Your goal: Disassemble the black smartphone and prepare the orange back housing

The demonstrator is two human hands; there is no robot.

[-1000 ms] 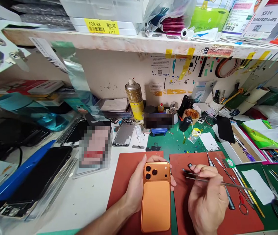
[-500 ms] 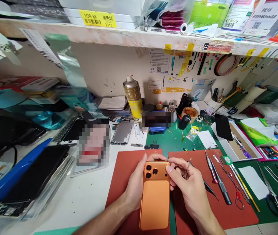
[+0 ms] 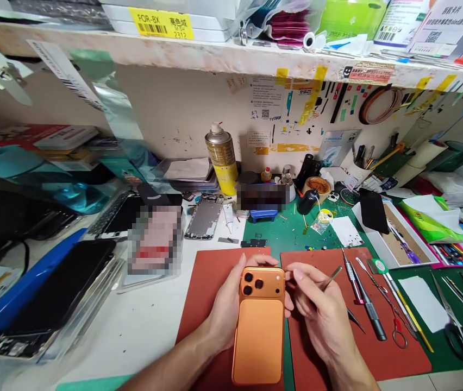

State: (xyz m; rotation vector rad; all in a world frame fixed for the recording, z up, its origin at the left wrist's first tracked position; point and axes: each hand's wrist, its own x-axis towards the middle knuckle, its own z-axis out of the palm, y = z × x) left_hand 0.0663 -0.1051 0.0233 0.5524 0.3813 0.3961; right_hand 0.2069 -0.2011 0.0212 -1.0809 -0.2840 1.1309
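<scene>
An orange smartphone [image 3: 258,342] stands tilted, back facing me, with three large camera lenses at its top left. My left hand [image 3: 225,309] is closed round its left side and top edge, with fingertips showing at the right edge. Just right of the camera area, my right hand [image 3: 317,304] is pinched on a thin metal tool [image 3: 332,276] whose end sticks out past the fingers. The tool's working end is hidden, so I cannot tell its exact kind. Two red-brown mats [image 3: 191,309] lie beneath the hands.
Tweezers [image 3: 349,274], a black-handled tool [image 3: 372,315] and scissors [image 3: 457,331] lie at right. Behind stand a spray can [image 3: 222,163] and a blue stand [image 3: 263,215]. Phone parts [image 3: 204,217] and a dark screen [image 3: 64,288] lie left. A shelf [image 3: 199,58] overhangs the bench.
My right hand has drawn slightly right, its thumb leaving the phone's upper right corner. The thin tool has turned in its fingers. My left hand and the phone hold nearly the same position.
</scene>
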